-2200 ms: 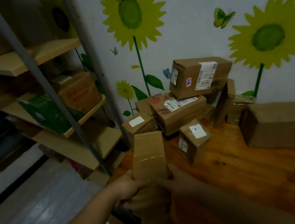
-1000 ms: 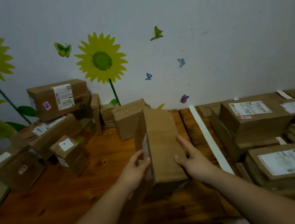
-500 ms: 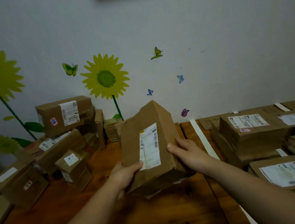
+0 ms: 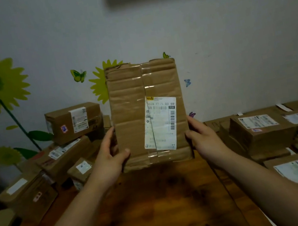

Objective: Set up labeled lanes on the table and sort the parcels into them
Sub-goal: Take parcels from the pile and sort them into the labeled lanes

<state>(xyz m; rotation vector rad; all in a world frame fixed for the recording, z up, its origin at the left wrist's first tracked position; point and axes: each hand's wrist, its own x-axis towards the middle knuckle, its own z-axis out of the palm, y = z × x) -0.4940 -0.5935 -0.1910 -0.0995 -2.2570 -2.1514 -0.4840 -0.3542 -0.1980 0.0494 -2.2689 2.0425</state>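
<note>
Parcel (image 4: 125, 97) is gripped upright at its sides by left hand (image 4: 109, 155) and right hand (image 4: 202, 139); taped lanes (image 4: 281, 107), seemingly, are found rightward.

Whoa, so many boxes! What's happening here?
A person holds a flat cardboard parcel up over the wooden table, left hand and right hand gripping its side edges, shipping label facing them. A jumbled pile of boxes sits on the left; more parcels lie stacked on the right. This one is not yet set down.
</note>
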